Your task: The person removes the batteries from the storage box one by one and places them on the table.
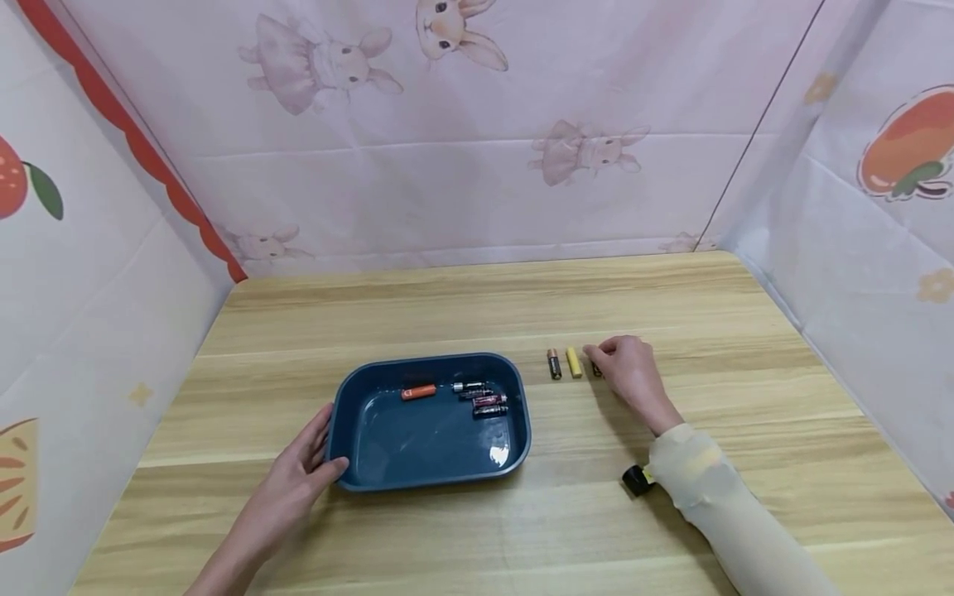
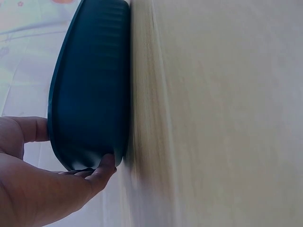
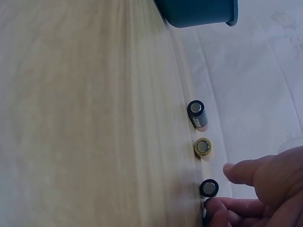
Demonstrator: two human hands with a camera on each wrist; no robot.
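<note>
My left hand (image 1: 294, 476) holds the dark blue tray (image 1: 428, 478) at its near left corner. In the left wrist view the thumb lies at the rim and the fingers against the outer wall (image 2: 92, 85). Inside the tray are an orange battery (image 1: 419, 392) and several dark ones (image 1: 489, 410). My right hand (image 1: 629, 368) is at a black battery (image 3: 209, 188), thumb apart from it and fingers close beside it. Another dark battery is partly hidden behind those fingers. Left of this hand lie a yellow battery (image 1: 573, 362) and a black-and-copper battery (image 1: 554, 364).
A black cylindrical object (image 1: 637, 480) sits by the right sleeve (image 1: 708, 476). The wooden table (image 1: 447, 546) carries everything. Printed cloth walls (image 1: 447, 199) stand along its back and sides.
</note>
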